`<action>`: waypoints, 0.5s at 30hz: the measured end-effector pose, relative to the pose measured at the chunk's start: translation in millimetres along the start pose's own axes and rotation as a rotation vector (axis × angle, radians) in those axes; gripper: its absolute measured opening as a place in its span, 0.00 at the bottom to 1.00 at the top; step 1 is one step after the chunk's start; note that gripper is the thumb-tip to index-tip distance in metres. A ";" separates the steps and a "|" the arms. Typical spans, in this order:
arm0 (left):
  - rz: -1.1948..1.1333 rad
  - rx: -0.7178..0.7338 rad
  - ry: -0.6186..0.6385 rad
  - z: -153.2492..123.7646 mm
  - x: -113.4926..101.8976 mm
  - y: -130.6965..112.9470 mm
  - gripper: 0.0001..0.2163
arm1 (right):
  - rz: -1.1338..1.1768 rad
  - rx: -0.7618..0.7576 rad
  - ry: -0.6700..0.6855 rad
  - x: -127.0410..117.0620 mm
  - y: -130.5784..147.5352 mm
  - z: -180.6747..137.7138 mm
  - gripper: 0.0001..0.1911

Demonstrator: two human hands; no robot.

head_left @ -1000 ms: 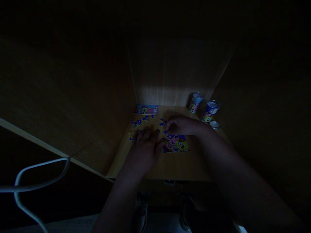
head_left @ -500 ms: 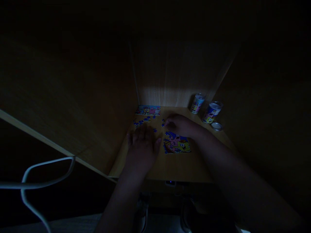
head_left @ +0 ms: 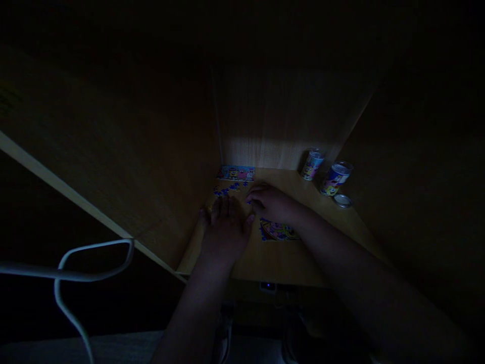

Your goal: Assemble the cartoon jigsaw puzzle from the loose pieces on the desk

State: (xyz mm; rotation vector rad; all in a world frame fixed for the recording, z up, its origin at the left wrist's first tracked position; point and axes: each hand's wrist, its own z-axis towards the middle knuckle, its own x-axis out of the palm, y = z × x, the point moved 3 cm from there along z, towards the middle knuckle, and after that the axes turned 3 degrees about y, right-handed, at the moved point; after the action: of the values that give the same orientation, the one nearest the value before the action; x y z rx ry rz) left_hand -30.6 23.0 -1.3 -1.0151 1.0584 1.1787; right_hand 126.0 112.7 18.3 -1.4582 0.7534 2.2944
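Set back from the front edge of the table point(head_left: 261, 263), the joined puzzle point(head_left: 275, 231) is partly hidden by the right hand point(head_left: 270, 202), curled at a blue piece point(head_left: 249, 202), its grip impossible to tell; the left hand point(head_left: 225, 233) is spread palm-down. Loose pieces point(head_left: 226, 191) near the far left corner are presumably light and stiff, best pinched by opposite edges.

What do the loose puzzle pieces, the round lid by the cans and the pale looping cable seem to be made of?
Puzzle pieces: probably cardboard, given their flat, knobbed shapes; too small to tell the finish.
Lid: perhaps metal, possibly shiny plastic, from its bright, silvery rim.
Cable: likely smooth plastic or rubber outside, judging by its even, pale, rounded surface.
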 end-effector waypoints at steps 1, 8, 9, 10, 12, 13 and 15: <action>-0.001 0.001 -0.006 -0.2 0.3 0.3 0.35 | -0.037 0.027 0.002 -0.4 -0.2 0.3 0.12; -0.025 -0.020 0.003 0.2 2.6 2.5 0.35 | -0.204 0.277 -0.001 -8.0 -8.5 0.4 0.18; -0.027 -0.024 0.009 0.6 3.0 3.3 0.35 | -0.208 0.335 -0.021 -10.7 -13.7 -1.0 0.20; -0.030 -0.026 0.012 1.1 3.3 4.3 0.36 | -0.200 0.384 -0.047 -13.8 -19.7 -3.0 0.20; -0.040 -0.021 0.007 2.1 3.3 6.7 0.35 | -0.177 0.477 -0.102 -19.9 -33.8 -8.5 0.18; -0.045 -0.017 0.003 2.4 3.0 8.0 0.35 | -0.166 0.519 -0.120 -22.4 -40.9 -11.7 0.16; -0.051 -0.011 -0.007 2.7 1.4 9.8 0.35 | -0.125 0.530 -0.130 -25.5 -51.4 -16.8 0.15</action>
State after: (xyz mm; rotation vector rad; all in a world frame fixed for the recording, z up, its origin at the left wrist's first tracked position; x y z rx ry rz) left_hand -40.0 26.9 -2.6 -1.0398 1.0155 1.1467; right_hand 176.3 144.8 22.2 -1.0686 1.0908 1.8766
